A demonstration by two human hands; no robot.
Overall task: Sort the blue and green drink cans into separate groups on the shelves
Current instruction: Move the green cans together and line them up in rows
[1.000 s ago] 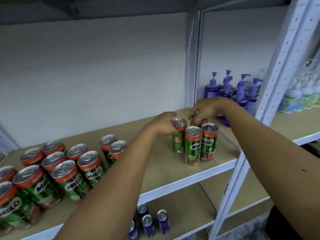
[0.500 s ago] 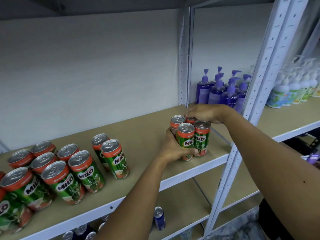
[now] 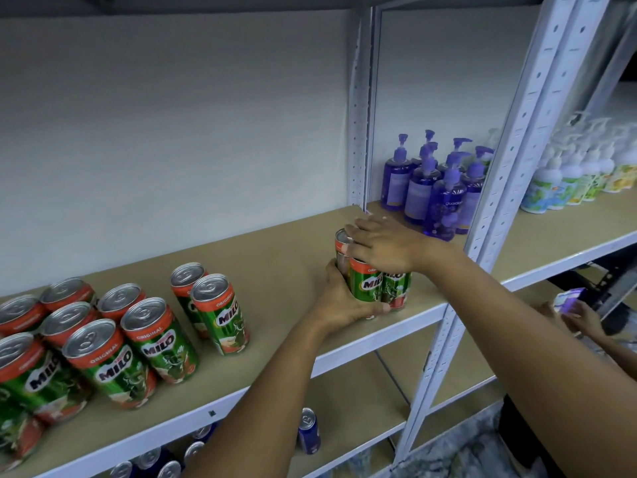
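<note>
Right now a tight cluster of green-and-orange metal Milo cans [image 3: 374, 288] stands at three o'clock on the tan board shelf [image 3: 275, 257]. The left hand [image 3: 339, 301] wraps its base; the right hand [image 3: 381, 246] lies flat across the tops. Smooth and rigid, probably full and heavy, they likely need squeezing low.

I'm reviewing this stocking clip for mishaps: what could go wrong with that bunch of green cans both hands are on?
1. The left hand and right hand clamp the cluster of green cans together; one could slip out of the grip and topple.
2. The cluster sits near the shelf's front edge, so a loose can might roll off.
</note>
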